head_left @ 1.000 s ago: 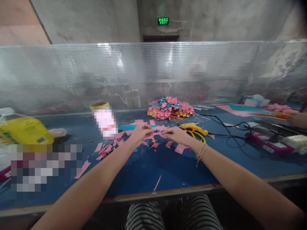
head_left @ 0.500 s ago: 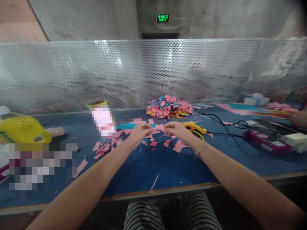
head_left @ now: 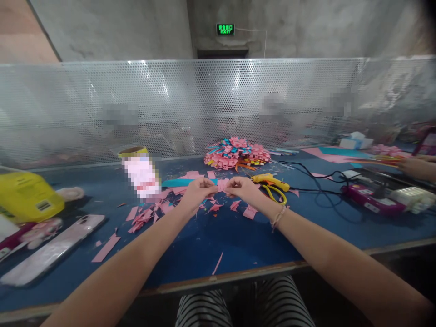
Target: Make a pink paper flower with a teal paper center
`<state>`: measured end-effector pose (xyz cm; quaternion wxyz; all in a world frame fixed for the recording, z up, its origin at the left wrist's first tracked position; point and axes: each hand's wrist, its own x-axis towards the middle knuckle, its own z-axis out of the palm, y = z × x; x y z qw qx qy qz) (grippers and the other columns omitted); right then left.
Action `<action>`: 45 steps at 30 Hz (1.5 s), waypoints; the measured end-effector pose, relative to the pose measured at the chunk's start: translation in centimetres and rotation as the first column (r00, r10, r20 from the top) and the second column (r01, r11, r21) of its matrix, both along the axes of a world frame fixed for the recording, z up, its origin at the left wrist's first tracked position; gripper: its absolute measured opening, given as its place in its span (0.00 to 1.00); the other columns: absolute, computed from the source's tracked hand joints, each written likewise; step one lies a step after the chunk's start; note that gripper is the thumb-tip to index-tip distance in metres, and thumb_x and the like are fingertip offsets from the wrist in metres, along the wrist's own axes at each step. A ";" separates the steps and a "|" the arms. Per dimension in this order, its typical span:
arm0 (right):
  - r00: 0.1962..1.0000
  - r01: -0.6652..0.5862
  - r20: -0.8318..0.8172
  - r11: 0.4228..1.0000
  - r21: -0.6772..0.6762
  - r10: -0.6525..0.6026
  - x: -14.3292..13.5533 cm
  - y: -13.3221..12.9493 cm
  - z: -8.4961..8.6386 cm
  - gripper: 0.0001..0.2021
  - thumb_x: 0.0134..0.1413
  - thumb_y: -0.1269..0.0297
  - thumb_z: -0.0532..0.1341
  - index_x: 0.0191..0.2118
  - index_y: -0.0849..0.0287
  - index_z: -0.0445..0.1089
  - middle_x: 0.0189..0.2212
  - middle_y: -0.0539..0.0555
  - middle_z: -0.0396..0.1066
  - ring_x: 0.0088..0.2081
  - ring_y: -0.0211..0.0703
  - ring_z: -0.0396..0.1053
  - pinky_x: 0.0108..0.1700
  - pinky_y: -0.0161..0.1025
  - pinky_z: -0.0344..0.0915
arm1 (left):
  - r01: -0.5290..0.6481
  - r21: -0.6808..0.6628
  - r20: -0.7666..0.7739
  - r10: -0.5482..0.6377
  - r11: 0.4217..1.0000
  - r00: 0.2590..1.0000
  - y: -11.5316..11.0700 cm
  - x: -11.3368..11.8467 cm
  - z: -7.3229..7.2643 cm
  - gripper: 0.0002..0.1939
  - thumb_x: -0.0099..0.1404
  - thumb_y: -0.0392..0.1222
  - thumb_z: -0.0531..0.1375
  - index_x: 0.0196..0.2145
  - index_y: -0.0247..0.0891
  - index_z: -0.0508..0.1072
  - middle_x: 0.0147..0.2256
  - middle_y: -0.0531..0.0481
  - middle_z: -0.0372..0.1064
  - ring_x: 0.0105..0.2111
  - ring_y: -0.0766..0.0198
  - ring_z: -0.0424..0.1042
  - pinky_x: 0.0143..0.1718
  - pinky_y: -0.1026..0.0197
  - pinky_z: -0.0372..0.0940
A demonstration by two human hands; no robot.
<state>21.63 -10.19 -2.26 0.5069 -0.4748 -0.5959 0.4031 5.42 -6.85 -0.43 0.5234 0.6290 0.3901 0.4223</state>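
Observation:
A small piece of pink paper point(head_left: 223, 184) is stretched between my two hands above the blue table. My left hand point(head_left: 199, 193) pinches its left end with thumb and fingertips. At the other end, the fingertips of my right hand point(head_left: 242, 188) are closed on the same piece. Pink paper scraps point(head_left: 145, 220) lie around and below the hands. A yellow glue gun point(head_left: 271, 181) rests just beyond my right hand, with yellow-handled scissors point(head_left: 279, 199) beside it. Behind the hands sits a heap of pink, blue and yellow paper flowers point(head_left: 235, 153).
At left are a phone point(head_left: 54, 252), a yellow jug point(head_left: 29, 195) and a partly blurred round container point(head_left: 136, 152). A purple power strip point(head_left: 371, 200) and black cables lie right. A co-worker's hand point(head_left: 418, 167) is at far right. A perforated metal screen point(head_left: 177, 91) borders the back.
The view has shifted slightly, so things sit a little farther left and lower. My hands stay pinched on the pink paper, in nearly the same place.

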 end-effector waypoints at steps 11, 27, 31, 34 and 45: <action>0.998 0.025 0.058 1.000 -0.001 -0.025 0.1 0.1 0.2 0.05 0.40 0.67 0.61 0.24 0.60 0.63 0.19 0.48 0.67 0.22 0.34 0.67 0.28 0.33 0.65 | 0.028 -0.069 0.059 -0.024 0.997 0.998 -0.5 -0.2 0.7 0.13 0.41 0.35 0.65 0.25 0.35 0.64 0.21 0.53 0.66 0.22 0.70 0.66 0.28 0.63 0.63; 0.996 0.057 0.066 0.998 0.007 -0.058 0.3 -0.1 0.6 0.05 0.39 0.67 0.61 0.23 0.60 0.63 0.17 0.47 0.65 0.20 0.33 0.64 0.26 0.32 0.64 | 0.041 0.022 0.012 -0.042 0.999 0.999 -0.5 -0.1 0.5 0.11 0.44 0.37 0.64 0.24 0.35 0.64 0.22 0.53 0.66 0.23 0.70 0.66 0.29 0.63 0.62; 0.997 0.046 0.068 0.999 0.013 -0.046 0.4 -0.2 0.6 0.05 0.39 0.67 0.61 0.23 0.60 0.63 0.17 0.47 0.65 0.21 0.33 0.64 0.25 0.32 0.64 | 0.058 0.120 -0.006 -0.058 0.991 0.998 -0.4 -0.1 0.3 0.10 0.44 0.37 0.64 0.24 0.35 0.65 0.23 0.53 0.66 0.24 0.70 0.66 0.30 0.63 0.61; 0.997 0.042 0.057 0.999 0.027 -0.043 0.5 -0.1 0.6 0.05 0.39 0.67 0.60 0.23 0.60 0.63 0.17 0.47 0.65 0.21 0.33 0.64 0.26 0.33 0.64 | 0.071 0.142 -0.019 -0.069 0.987 0.997 -0.5 -0.1 0.4 0.10 0.45 0.38 0.63 0.25 0.35 0.65 0.23 0.53 0.66 0.25 0.70 0.65 0.30 0.64 0.61; 0.987 0.068 0.137 0.986 0.150 -0.089 0.4 -0.1 0.5 0.07 0.41 0.63 0.59 0.25 0.60 0.61 0.19 0.46 0.62 0.21 0.33 0.61 0.26 0.34 0.61 | 0.092 0.003 0.071 -0.092 0.996 0.993 -0.7 0.1 0.5 0.11 0.45 0.36 0.63 0.26 0.36 0.64 0.23 0.54 0.65 0.24 0.70 0.66 0.30 0.63 0.61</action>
